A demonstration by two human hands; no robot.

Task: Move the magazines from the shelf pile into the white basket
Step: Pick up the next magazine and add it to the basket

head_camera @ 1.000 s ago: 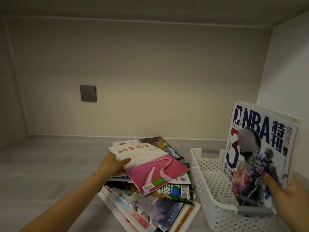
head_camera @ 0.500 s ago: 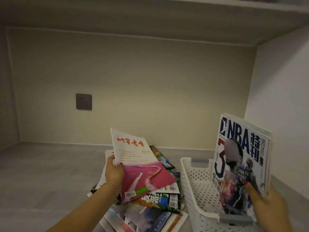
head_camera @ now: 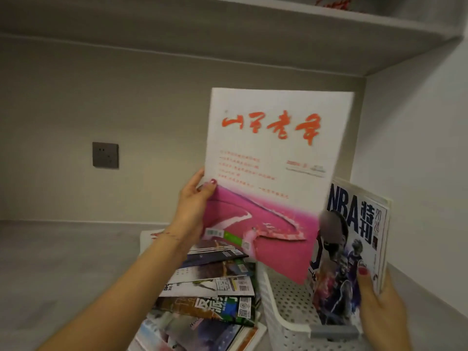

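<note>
The step in hand is the carry: the left hand (head_camera: 195, 206) pinches the pink-and-white magazine (head_camera: 266, 178) by its left edge, thumb on the cover and fingers behind, holding it upright in the air above the shelf pile (head_camera: 210, 287) and just at 10 o'clock of the white basket (head_camera: 281, 323). The right hand (head_camera: 379, 307) clamps the NBA magazine (head_camera: 352, 244), thumb across the cover, standing on end inside the basket at its 3 o'clock side. Next, I judge, the pink one must swing toward 3 o'clock and drop in beside it, spine down. The covers look glossy and thin, likely to flop when held by one edge. The basket is rigid perforated plastic with a grey handle grip (head_camera: 334, 334); the pile is fanned and uneven on the matte grey shelf (head_camera: 63, 262).
</note>
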